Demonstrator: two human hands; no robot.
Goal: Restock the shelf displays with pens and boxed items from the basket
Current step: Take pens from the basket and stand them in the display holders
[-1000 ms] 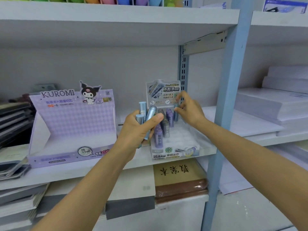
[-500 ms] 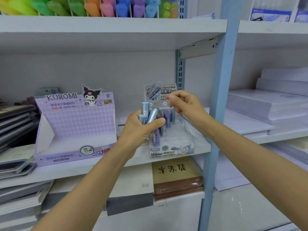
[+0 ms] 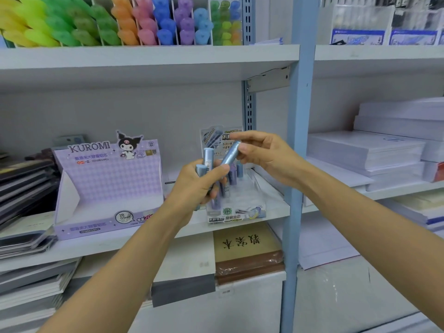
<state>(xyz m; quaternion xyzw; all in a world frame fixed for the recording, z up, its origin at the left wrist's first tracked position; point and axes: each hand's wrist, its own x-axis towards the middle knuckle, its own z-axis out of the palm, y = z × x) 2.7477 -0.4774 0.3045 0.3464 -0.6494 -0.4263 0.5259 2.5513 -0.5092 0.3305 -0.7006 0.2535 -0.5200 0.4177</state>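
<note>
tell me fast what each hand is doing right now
Left hand: closed, grips a bundle of blue tubes.
Right hand: closed, pinches the top end of the tilted tube in that bundle.

On the middle shelf (image 3: 115,247), a large display box (image 3: 108,188) stands left of a small display tray (image 3: 242,210), which sits just beside the upright post (image 3: 296,164). In front of the tray, the left hand (image 3: 192,186) holds a bundle of tubes (image 3: 207,159). The right hand (image 3: 266,155), higher and to its right, pinches the top of one tube (image 3: 230,153). Stacked notebooks (image 3: 24,179) lie left of the box, paper stacks (image 3: 365,150) right of the post, and marker rows (image 3: 144,22) stand on the shelf above.
</note>
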